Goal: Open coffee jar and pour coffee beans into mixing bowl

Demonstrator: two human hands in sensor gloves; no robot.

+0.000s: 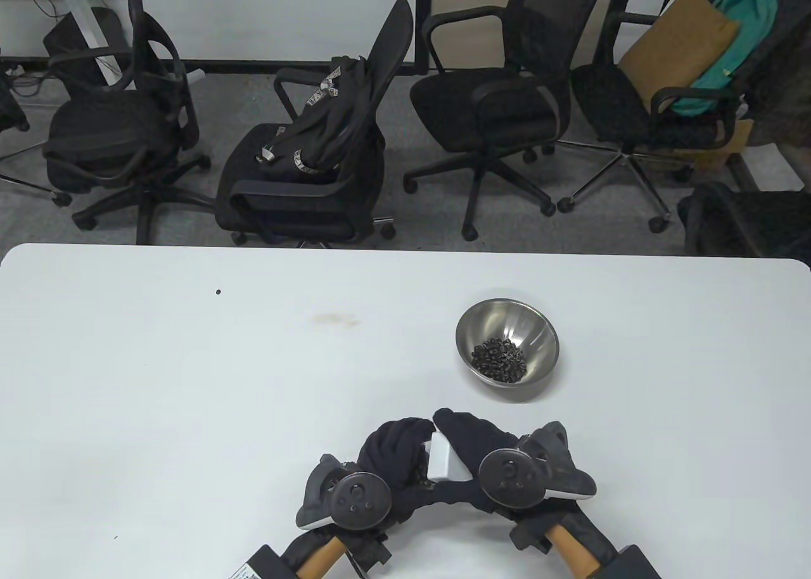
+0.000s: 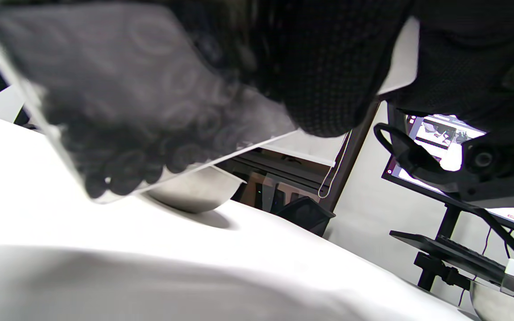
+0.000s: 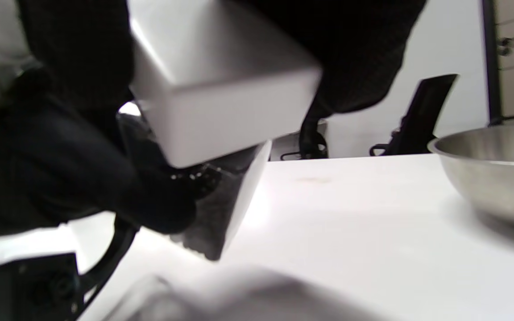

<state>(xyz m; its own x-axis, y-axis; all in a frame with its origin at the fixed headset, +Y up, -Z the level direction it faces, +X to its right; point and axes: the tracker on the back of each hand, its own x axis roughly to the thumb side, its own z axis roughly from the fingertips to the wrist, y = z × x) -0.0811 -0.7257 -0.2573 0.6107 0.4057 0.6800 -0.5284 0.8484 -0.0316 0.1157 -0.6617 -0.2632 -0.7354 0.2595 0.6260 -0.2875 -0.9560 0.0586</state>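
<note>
Jar (image 1: 423, 468) between hands at near table (image 1: 190, 382) edge; bowl (image 1: 507, 349) beyond, right

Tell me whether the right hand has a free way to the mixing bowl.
Probably yes. The mixing bowl stands just beyond the right hand with only bare table between. But that hand grips the jar's white lid, so it is not free.

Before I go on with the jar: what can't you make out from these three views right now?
- Whether the lid is seated on the jar or lifted: both hands cover the joint in the table view; the right wrist view is blurred.
- How full the jar is: left wrist view, motion blur.
- The bowl's beans: wrist views show only its outer wall.
</note>
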